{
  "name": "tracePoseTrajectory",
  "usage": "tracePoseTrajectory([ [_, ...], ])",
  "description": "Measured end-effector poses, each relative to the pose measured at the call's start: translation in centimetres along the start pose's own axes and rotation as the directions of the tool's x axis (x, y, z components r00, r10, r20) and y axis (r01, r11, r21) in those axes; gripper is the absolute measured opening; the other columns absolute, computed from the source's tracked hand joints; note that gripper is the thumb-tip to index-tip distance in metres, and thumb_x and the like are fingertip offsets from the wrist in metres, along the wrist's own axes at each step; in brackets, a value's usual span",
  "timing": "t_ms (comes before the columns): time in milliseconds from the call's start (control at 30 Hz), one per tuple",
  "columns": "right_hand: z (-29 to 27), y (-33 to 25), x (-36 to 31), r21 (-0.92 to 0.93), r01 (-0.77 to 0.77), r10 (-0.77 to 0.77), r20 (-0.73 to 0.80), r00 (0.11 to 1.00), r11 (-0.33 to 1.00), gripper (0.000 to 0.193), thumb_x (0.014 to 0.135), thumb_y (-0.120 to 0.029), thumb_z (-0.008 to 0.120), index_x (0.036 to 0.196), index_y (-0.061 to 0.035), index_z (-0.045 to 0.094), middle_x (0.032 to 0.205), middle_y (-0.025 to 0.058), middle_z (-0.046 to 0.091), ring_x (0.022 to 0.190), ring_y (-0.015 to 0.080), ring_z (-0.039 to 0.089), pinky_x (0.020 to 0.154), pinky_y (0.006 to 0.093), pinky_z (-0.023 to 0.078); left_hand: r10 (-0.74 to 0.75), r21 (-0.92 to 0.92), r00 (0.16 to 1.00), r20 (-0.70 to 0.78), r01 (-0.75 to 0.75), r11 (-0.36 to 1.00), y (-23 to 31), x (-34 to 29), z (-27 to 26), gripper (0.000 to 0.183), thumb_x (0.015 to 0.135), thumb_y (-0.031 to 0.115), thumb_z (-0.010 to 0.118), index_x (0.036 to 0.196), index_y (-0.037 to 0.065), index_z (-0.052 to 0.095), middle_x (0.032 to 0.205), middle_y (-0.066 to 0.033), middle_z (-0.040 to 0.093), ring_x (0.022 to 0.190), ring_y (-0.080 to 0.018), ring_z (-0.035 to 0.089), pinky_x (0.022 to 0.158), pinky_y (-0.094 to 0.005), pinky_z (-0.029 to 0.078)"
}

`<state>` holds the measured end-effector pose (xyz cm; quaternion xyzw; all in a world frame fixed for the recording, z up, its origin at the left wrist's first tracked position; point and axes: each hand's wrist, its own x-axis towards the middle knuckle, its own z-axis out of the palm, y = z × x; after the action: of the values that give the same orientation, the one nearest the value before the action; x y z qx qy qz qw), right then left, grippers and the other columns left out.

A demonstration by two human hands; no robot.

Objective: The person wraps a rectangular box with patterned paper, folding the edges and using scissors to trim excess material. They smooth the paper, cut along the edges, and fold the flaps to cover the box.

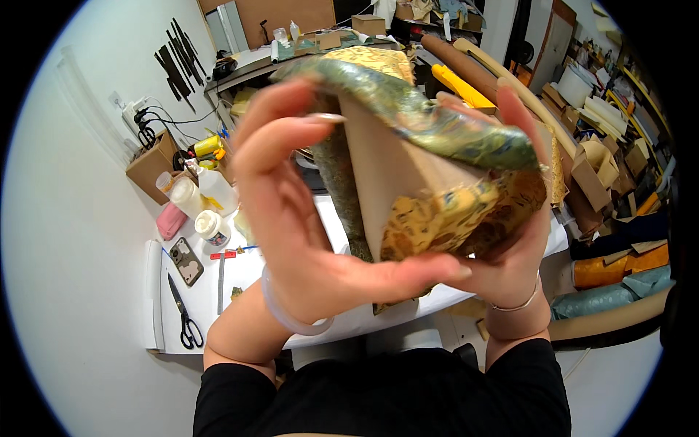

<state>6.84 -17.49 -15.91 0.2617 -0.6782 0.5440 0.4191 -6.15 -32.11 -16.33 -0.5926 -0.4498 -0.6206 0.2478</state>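
Observation:
Lifted close in front of me is a folded, boxy leather piece [408, 109], marbled green on one face. Smooth beige [368, 156] shows inside its fold, and yellow material with a dark pattern [426, 229] covers the lower and far parts. My left hand [291, 251] grips it from the left, fingers curled at the upper edge and thumb stretched across the bottom. From the right, my right hand [520, 255] wraps around the other end; the piece hides part of its fingers. Motion blurs the upper edge and the fingertips.
On the white table [255, 306] at left lie black scissors [183, 309], a phone [186, 261], a steel ruler [221, 282] and a pink pouch [171, 221]. An uncapped white jar [212, 228] stands near bottles. Long rolls [473, 76] and boxes crowd the right.

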Motion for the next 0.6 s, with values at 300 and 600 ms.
tracePoseTrajectory([
  [300,0.4,-0.1,-0.5,0.042,-0.053,0.055,-0.05,0.997,0.998,0.122,0.065,-0.015,0.092,0.16,-0.0011,0.016,0.15,0.0202,0.045,0.14,0.0324,0.047,0.117,0.0457,0.039,0.046,0.216,0.964,0.262,-0.105,0.971,1.0,3.6,-1.1,0.083,0.066,0.033,0.089,0.133,0.001,0.052,0.137,-0.0212,0.051,0.13,-0.0322,0.052,0.108,-0.0427,0.044],
  [600,0.2,-0.9,-1.2,0.311,-0.192,0.31,-0.392,0.866,0.931,0.129,0.06,-0.031,0.099,0.159,-0.0014,0.021,0.164,0.0138,0.028,0.143,0.0261,0.042,0.115,0.0392,0.042,0.026,0.338,0.943,0.332,-0.145,0.93,2.4,4.2,-0.4,0.069,0.069,0.026,0.085,0.127,0.001,0.058,0.129,-0.0182,0.057,0.123,-0.0279,0.057,0.104,-0.038,0.046],
])
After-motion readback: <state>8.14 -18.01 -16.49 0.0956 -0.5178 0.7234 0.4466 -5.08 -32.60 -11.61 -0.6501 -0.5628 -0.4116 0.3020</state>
